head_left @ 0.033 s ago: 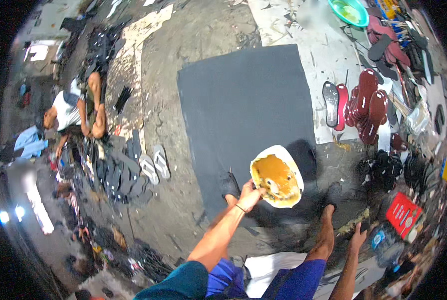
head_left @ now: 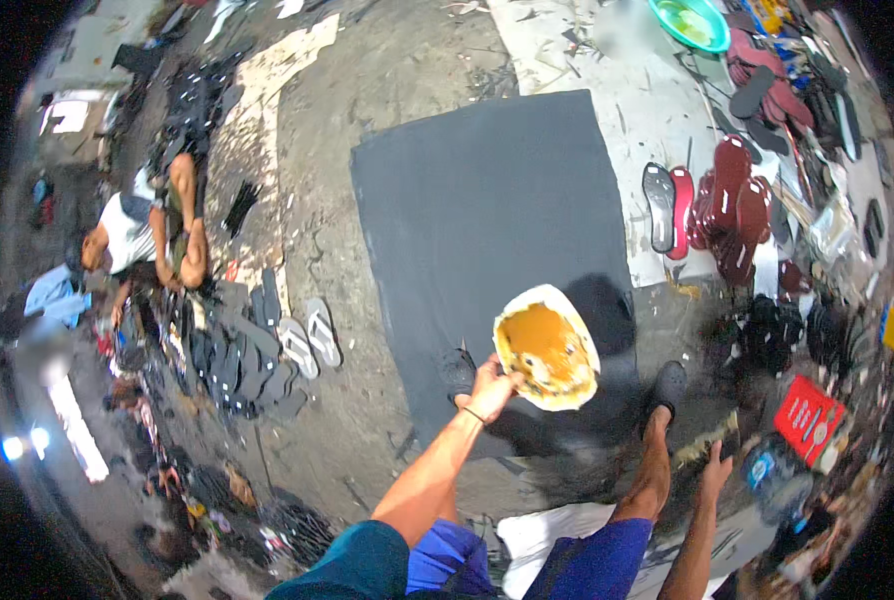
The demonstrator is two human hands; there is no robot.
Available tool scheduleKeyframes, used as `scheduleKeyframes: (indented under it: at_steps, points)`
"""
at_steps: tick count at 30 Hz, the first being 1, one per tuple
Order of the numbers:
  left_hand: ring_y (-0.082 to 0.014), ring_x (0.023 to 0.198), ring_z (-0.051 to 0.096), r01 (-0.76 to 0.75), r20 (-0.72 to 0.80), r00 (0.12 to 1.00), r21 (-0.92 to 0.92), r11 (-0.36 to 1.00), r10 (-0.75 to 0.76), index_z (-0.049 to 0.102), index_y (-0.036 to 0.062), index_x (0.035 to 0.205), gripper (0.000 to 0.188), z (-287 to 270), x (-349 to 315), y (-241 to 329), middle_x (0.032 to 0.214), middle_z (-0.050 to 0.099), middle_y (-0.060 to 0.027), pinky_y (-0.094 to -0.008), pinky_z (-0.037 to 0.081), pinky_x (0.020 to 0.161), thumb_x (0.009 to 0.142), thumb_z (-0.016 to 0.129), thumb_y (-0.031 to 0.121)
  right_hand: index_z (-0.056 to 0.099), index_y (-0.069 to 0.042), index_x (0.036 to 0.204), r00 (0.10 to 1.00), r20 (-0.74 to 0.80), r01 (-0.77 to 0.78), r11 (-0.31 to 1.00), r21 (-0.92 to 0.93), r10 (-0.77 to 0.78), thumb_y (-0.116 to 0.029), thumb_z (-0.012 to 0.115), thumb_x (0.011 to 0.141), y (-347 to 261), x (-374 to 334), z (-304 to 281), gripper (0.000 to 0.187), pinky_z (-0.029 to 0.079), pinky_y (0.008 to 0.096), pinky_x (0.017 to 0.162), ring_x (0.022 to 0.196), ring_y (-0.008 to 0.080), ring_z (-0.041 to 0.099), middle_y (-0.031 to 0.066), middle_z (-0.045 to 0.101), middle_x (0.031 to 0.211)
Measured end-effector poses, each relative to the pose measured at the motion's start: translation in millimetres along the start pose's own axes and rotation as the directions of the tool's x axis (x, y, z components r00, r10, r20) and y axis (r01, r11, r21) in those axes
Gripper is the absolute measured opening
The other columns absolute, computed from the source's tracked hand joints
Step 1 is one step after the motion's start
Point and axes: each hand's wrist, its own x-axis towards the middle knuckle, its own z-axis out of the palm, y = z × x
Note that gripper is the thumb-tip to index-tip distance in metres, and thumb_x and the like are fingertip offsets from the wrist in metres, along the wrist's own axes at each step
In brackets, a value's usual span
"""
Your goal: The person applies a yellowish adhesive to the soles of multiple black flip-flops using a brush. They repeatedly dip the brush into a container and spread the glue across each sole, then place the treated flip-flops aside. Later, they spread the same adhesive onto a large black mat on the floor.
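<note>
My left hand (head_left: 493,391) is closed on the near-left rim of a white, bowl-like container (head_left: 588,352). Amber, glue-like liquid (head_left: 542,335) coats its inside, with dark specks and pale crust toward the near side. The container is held above a large dark grey sheet (head_left: 487,200) lying flat on the floor, its shadow falling to the right. Low on the right, my right hand (head_left: 715,470) grips a wide brush (head_left: 729,436) with a dark handle and pale yellowish bristles pointing left. The brush is apart from the sheet.
Dark red shoe soles (head_left: 735,215) are heaped right of the sheet, beside a grey and a red insole. A turquoise basin (head_left: 692,24) stands far right. Grey-white flip-flops (head_left: 319,333) lie left, near a seated person (head_left: 132,230). A red box (head_left: 807,420) sits near right.
The container and my left hand have shifted slightly left and away from me. The brush in my right hand has risen a little and shows more.
</note>
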Motion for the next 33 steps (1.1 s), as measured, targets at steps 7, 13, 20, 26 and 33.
scheduleKeyframes:
  at_steps: [7,13,20,26,33]
  points:
    - [-0.0227,0.093,0.062,-0.044,0.146,0.988,-0.056,0.997,0.052,0.038,0.0179,0.123,0.056,-105.1,39.8,117.6,0.119,0.056,-0.0078,-0.0362,0.058,0.065,0.075,0.061,0.002,0.059,0.003,0.113,0.956,0.003,-0.277,0.901,0.334,0.293,-0.030,0.067,0.095,-64.4,-96.0,178.3,0.039,0.049,0.0352,0.082,0.096,0.0179,0.059,0.0078,0.063,0.106]
    - [-0.0295,0.108,0.059,0.056,0.165,0.986,-0.195,0.979,-0.024,0.054,0.0055,0.124,0.053,-168.0,66.0,184.0,0.120,0.062,-0.0113,-0.0437,0.047,0.089,0.073,0.061,0.017,0.060,0.000,0.121,0.998,0.058,-0.040,0.978,0.203,0.029,-0.032,0.063,0.097,-95.5,-115.2,278.4,0.041,0.047,0.0341,0.090,0.102,0.0184,0.060,0.0085,0.067,0.111]
    - [-0.0352,0.121,0.054,-0.169,0.202,0.949,-0.325,0.930,0.242,0.047,0.0054,0.132,0.060,-189.0,145.2,228.5,0.130,0.055,-0.0152,-0.0522,0.052,0.096,0.073,0.060,0.009,0.056,0.004,0.127,0.920,0.158,0.335,0.928,0.162,-0.360,-0.028,0.060,0.097,-158.6,40.9,422.4,0.044,0.045,0.0374,0.098,0.110,0.0267,0.062,0.0182,0.065,0.119]
    - [-0.0363,0.121,0.054,-0.301,0.265,0.896,-0.223,0.927,0.355,0.044,0.0020,0.136,0.062,-203.2,209.4,241.9,0.131,0.054,-0.0176,-0.0551,0.049,0.100,0.076,0.057,0.012,0.059,0.001,0.122,0.449,0.266,0.893,0.440,-0.098,-0.853,-0.035,0.069,0.086,-201.5,55.5,565.7,0.051,0.042,0.0472,0.099,0.111,0.0386,0.055,0.0209,0.061,0.120]
    - [-0.0347,0.125,0.052,-0.364,0.330,0.853,-0.175,0.915,0.403,0.044,0.0056,0.139,0.062,-211.1,271.9,243.1,0.136,0.053,-0.0154,-0.0561,0.045,0.104,0.079,0.058,0.015,0.062,-0.006,0.127,-0.148,0.968,0.353,0.903,0.243,-0.203,-0.057,0.051,0.097,-122.2,-82.7,726.9,0.060,0.045,0.0410,0.102,0.119,0.0291,0.058,0.0181,0.063,0.128]
